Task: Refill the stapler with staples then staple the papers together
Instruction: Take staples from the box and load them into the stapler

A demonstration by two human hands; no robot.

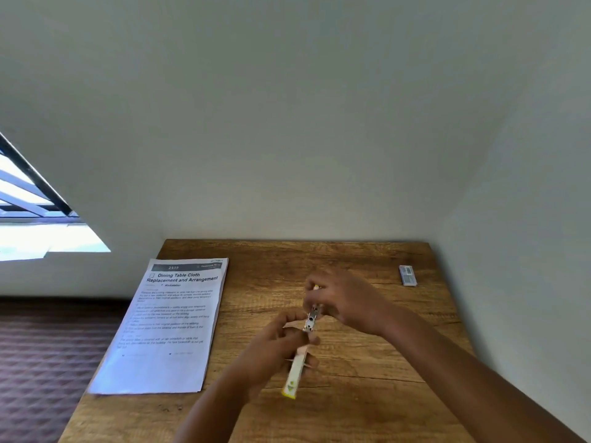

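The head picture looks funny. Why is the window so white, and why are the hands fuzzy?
In the head view, daylight overexposes the window to plain white; the wide lens bends the walls and the table edges; both hands, left and right, and the stapler they hold are blurred; only the big title on the papers is readable.

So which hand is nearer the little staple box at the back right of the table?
Right. The right hand is left of the staple box, holding the stapler; the left hand is lower and farther left.
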